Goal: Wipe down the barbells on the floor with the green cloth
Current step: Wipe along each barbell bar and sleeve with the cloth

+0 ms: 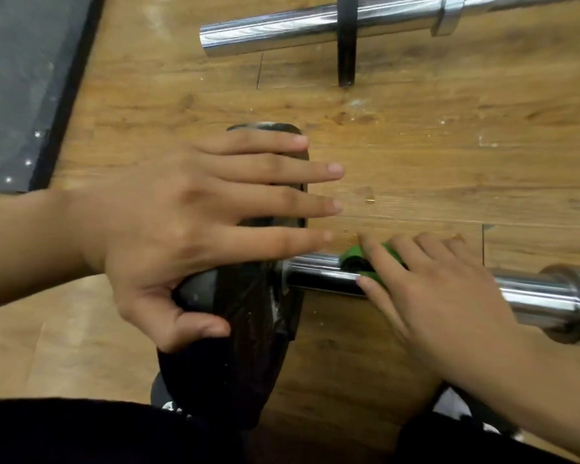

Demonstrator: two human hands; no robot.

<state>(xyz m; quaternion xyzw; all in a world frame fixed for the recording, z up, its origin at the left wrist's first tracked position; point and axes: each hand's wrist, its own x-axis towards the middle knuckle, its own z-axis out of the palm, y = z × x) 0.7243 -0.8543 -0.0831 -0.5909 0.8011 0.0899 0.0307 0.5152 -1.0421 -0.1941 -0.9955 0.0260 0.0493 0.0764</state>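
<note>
A chrome barbell (315,267) lies across the wooden floor near me, with a black weight plate (248,329) standing on its sleeve. My left hand (188,222) rests on the plate's rim, fingers spread and thumb against its face. My right hand (442,289) is wrapped over the bar just right of the plate, pressing the green cloth (354,252) around the sleeve. Only a small bit of cloth shows under the fingers. A second chrome barbell (282,30) lies farther away at the top, with a thin black plate (346,61) on it.
A dark grey rubber mat (21,88) with a black edge covers the floor at the upper left. The near barbell's collar (570,296) sits at the right edge. My dark trousers (81,433) fill the bottom of the view.
</note>
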